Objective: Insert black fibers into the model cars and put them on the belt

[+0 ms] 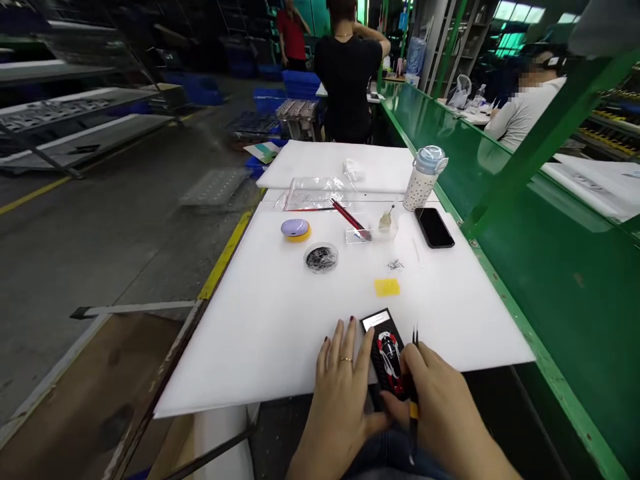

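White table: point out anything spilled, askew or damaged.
A few dark slivers lie loose on the table, right of the dish that holds many similar ones; they look spilled, though they may be set out on purpose. What shows of the toy car has no clear damage.

Single head-worn view, taken from above wearer's lap (395, 460), faced forward and tilted down. White worktop (240, 347) seen lengthwise: near edge and both near corners set low in frame, far edge high. Left hand (343, 383) and right hand (443, 383) shown closest to lens, across near edge, forearms cut by bottom border. Floor (125, 200) taken in beyond left edge, green partition (565, 287) beyond right. Person in black shirt (347, 73) viewed from behind, past far edge, head cropped by top border.
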